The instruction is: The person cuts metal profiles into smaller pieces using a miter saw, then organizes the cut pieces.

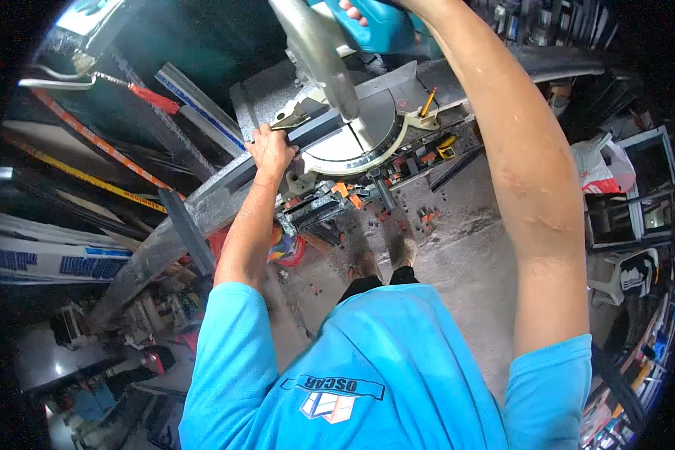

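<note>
A miter saw with a teal motor housing (379, 28) and a metal blade guard (319, 56) stands at the top centre, over a round pale base (345, 146). My right hand (354, 13) is at the teal housing near the top edge, its fingertips curled and partly hidden behind it. On the saw's left side, my left hand (272, 148) presses a dark grey metal profile (315, 129) against the fence, fingers wrapped over its end. The profile runs toward the guard. Whether the blade touches it is hidden.
A pencil (428, 102) rests right of the saw base. A yellow tape measure (446, 147) and orange clamps (348, 193) lie along the bench's front edge. Long profiles (97, 142) lean at left. A white chair (615, 277) and a plastic bag (604, 166) are at right.
</note>
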Action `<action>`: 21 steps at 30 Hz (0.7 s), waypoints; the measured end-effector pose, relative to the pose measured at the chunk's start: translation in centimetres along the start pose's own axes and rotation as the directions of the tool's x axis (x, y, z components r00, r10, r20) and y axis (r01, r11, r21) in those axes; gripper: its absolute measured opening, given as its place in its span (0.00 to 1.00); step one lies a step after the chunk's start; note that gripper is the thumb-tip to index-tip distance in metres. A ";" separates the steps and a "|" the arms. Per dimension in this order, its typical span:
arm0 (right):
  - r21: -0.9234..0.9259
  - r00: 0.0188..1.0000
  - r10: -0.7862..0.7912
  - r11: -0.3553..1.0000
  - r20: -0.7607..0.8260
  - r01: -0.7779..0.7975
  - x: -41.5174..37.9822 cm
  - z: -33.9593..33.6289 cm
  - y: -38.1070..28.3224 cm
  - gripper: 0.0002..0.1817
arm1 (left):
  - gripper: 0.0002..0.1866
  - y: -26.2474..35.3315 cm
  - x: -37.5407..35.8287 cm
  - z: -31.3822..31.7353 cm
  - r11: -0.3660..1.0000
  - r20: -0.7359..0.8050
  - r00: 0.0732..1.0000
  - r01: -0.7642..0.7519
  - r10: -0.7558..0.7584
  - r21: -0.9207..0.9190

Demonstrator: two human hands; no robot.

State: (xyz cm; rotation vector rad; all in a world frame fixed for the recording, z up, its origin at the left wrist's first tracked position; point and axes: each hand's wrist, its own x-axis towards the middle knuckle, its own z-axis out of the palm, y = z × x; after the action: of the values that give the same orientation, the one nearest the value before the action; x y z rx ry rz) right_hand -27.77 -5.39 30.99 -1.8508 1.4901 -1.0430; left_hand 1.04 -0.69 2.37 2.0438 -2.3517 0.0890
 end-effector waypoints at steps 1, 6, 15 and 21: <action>0.096 0.997 0.075 0.992 0.035 -0.078 -1.4 -0.1 -0.7 0.34 | 0.24 0.1 0.0 -0.1 1.000 0.004 1.000 0.006 -0.006 0.004; 0.261 0.957 0.277 0.921 0.083 -0.289 -4.9 0.2 -2.0 0.35 | 0.24 -0.1 -0.2 0.2 1.000 -0.029 0.999 0.015 -0.015 -0.021; 0.272 0.943 0.327 0.904 0.056 -0.330 -4.9 0.7 -0.8 0.37 | 0.22 -0.3 -0.2 0.6 0.998 -0.037 0.999 0.002 -0.004 -0.065; 0.231 0.965 0.260 0.937 0.036 -0.261 -4.9 0.7 -0.1 0.37 | 0.22 -0.2 0.0 0.7 0.998 -0.046 0.999 0.006 -0.009 -0.065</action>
State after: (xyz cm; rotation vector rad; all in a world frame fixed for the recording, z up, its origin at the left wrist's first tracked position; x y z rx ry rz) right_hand -27.56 -0.62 29.55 -1.4470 1.4901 -1.0340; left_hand 1.28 -0.74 1.65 1.9988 -2.2891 0.0582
